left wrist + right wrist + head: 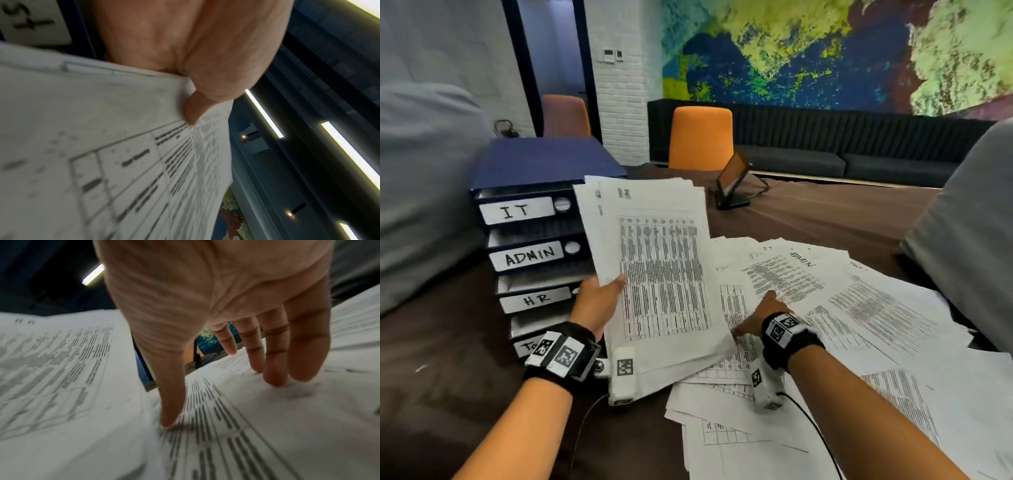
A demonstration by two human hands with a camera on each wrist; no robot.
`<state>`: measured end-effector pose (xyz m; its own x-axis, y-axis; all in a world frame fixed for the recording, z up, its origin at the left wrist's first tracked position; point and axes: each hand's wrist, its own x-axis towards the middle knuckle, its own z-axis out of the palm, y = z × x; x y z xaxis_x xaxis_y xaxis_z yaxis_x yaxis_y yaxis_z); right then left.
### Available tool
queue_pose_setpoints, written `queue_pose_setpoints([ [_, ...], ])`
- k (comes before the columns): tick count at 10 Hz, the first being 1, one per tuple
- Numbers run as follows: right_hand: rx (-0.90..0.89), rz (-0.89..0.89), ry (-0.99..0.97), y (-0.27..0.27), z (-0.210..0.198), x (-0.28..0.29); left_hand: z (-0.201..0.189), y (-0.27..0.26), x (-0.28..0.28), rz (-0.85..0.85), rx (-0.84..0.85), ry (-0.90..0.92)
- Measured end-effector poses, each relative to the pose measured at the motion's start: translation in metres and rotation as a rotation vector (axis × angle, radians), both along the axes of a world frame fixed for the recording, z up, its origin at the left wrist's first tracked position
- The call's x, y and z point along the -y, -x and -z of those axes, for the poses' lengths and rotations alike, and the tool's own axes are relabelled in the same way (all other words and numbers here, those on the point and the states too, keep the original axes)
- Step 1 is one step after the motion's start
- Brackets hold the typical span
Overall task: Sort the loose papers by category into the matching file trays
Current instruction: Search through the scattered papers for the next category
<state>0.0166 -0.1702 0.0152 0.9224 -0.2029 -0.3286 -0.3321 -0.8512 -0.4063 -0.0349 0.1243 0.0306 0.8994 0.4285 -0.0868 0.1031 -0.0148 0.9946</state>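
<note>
My left hand [599, 301] holds up a sheaf of printed papers [664, 274]; the top sheet is marked HR. In the left wrist view its thumb [193, 110] pinches the sheaf's [102, 146] edge. My right hand [760, 317] lies spread on the loose papers [842, 308] scattered over the table, thumb and fingertips [275, 379] pressing a table-printed sheet [246, 426]. A stack of file trays [530, 246] stands at the left, labelled IT, ADMIN, HR and one partly hidden label.
A blue binder [544, 161] lies on top of the trays. A small tilted screen [732, 181] stands on the brown table [842, 212] farther back. Orange chairs [700, 137] and a dark bench are behind it. Grey sleeves of other people show at both sides.
</note>
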Motion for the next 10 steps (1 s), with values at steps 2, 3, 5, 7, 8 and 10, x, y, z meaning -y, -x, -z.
queue_pose_setpoints([
  [2,-0.048,0.078,-0.158,-0.006,0.009,-0.001,0.010,0.008,-0.012,0.092,-0.089,-0.062],
  [3,-0.060,0.090,-0.190,-0.006,0.009,0.003,0.014,0.007,-0.012,0.105,-0.108,-0.044],
  [5,0.162,0.133,-0.171,-0.005,0.003,0.001,0.020,0.005,-0.007,0.130,-0.143,-0.030],
  [7,0.374,0.348,-0.373,-0.015,-0.029,0.067,0.035,0.001,0.010,0.189,-0.191,0.032],
  [8,0.448,0.392,-0.390,-0.019,-0.040,0.102,0.044,0.003,0.031,0.265,-0.244,0.045],
  [10,0.628,0.535,-0.428,-0.016,-0.056,0.144,0.052,0.002,0.060,0.309,-0.291,-0.041],
])
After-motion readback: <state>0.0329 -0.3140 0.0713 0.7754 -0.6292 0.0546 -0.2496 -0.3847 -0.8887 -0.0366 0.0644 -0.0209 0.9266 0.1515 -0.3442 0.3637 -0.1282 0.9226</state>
